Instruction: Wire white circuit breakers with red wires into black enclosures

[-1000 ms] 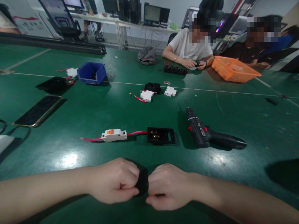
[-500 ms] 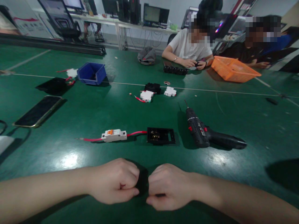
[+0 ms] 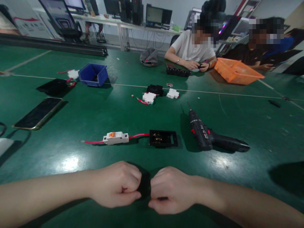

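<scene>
My left hand point(image 3: 118, 185) rests as a loose fist on the green table point(image 3: 95, 109), with nothing visible in it. Facing it across a small gap, my right hand point(image 3: 169, 190) is likewise curled closed, and no object shows in it. Beyond the hands lies a white circuit breaker point(image 3: 116, 138) with an orange lever. A red wire point(image 3: 140, 135) runs from it to an open black housing point(image 3: 163, 138) with brass-coloured parts inside. Another red wire point(image 3: 93, 142) sticks out to the left. Right of the housing, a black power drill point(image 3: 201, 134) lies on its side.
At the left are a phone point(image 3: 39, 113), a black tray point(image 3: 53, 86) and a blue bin point(image 3: 93, 75). White breakers point(image 3: 149, 98) lie mid-table. Farther back are a grey cap point(image 3: 149, 57), an orange basket point(image 3: 238, 71) and a seated person point(image 3: 190, 47).
</scene>
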Demonstrator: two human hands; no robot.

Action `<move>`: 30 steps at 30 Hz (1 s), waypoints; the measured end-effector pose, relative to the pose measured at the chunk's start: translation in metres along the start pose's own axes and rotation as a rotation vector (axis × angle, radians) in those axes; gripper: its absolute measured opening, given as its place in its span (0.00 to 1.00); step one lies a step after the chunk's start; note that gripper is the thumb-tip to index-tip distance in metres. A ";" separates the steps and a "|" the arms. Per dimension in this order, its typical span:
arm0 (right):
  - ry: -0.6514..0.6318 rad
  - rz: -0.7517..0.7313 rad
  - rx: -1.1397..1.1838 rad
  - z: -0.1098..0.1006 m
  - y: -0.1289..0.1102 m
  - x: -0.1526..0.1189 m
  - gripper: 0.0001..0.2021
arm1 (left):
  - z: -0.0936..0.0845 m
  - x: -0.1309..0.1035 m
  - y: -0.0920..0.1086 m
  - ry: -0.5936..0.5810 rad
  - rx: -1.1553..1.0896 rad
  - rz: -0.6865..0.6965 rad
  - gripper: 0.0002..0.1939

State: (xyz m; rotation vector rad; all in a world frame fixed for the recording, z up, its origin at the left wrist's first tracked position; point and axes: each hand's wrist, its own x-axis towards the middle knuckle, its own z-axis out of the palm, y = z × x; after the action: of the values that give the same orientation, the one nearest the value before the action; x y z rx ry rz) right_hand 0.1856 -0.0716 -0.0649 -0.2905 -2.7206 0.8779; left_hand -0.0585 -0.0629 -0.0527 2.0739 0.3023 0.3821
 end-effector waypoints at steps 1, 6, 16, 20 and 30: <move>0.011 -0.003 0.005 0.000 0.000 0.000 0.20 | 0.000 0.000 0.000 0.000 0.003 0.000 0.21; 0.004 0.011 0.009 -0.001 -0.001 0.000 0.20 | 0.000 0.001 0.000 0.007 0.018 0.006 0.21; -0.009 -0.006 -0.015 0.001 0.000 -0.001 0.20 | -0.001 0.001 0.001 -0.009 0.036 -0.003 0.21; -0.012 -0.009 -0.026 0.001 0.000 -0.001 0.19 | -0.001 0.001 0.001 -0.007 0.033 -0.001 0.21; -0.015 -0.005 -0.038 0.001 0.000 0.000 0.19 | -0.001 0.001 0.001 -0.002 0.033 0.004 0.21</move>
State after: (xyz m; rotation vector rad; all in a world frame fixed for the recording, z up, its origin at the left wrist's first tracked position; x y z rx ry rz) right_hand 0.1858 -0.0724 -0.0654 -0.2854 -2.7535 0.8309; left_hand -0.0577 -0.0624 -0.0514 2.1068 0.3057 0.3799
